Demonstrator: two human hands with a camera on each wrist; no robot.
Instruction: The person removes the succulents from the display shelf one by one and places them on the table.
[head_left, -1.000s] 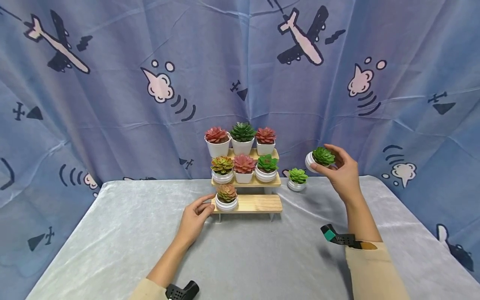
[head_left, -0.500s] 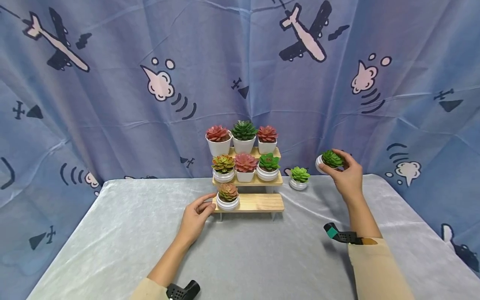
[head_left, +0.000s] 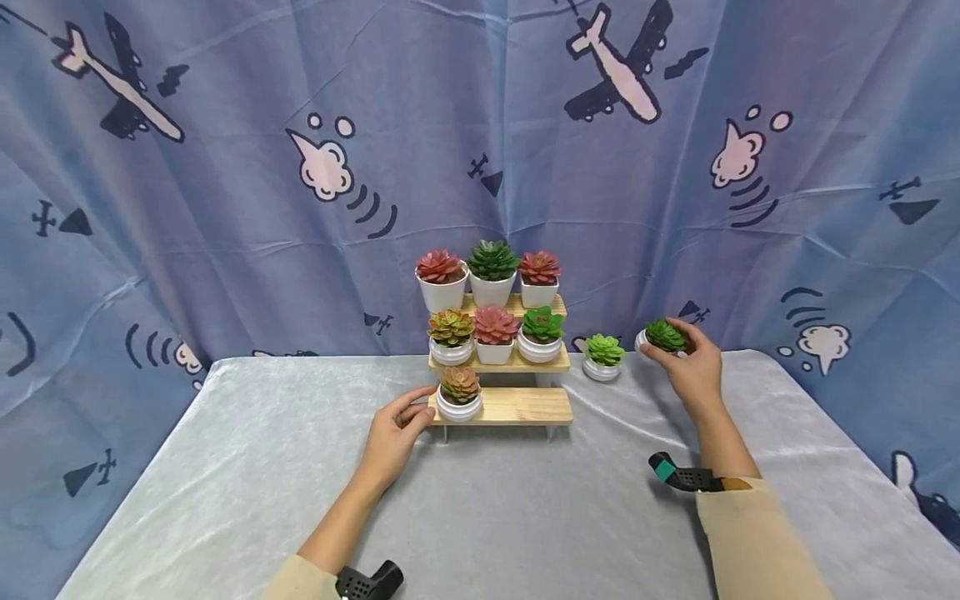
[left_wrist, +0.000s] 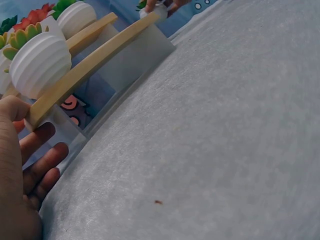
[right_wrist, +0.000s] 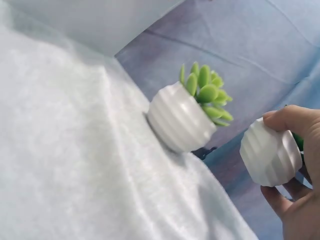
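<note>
A three-tier wooden plant stand (head_left: 528,407) stands at mid-table. My left hand (head_left: 388,440) grips the left end of its lowest board, thumb on top and fingers below in the left wrist view. Beside that hand, an orange-tinted succulent (head_left: 459,383) in a white pot sits on this board. To the right, my right hand (head_left: 696,367) holds a dark green potted succulent (head_left: 664,335), its ribbed white pot (right_wrist: 270,155) between thumb and fingers. The right wrist view shows it apart from the cloth. A light green potted succulent (head_left: 602,357) rests on the table between stand and right hand.
Three potted succulents, red, dark green (head_left: 492,262) and red, fill the top tier. Yellow-green, pink (head_left: 495,325) and green ones fill the middle tier. A grey cloth (head_left: 247,467) covers the table; a blue patterned curtain (head_left: 420,125) hangs behind.
My right hand has moved rightward and then down with the dark green potted succulent, nearing the table. My left hand stays at the stand's end. The head view has shifted slightly.
</note>
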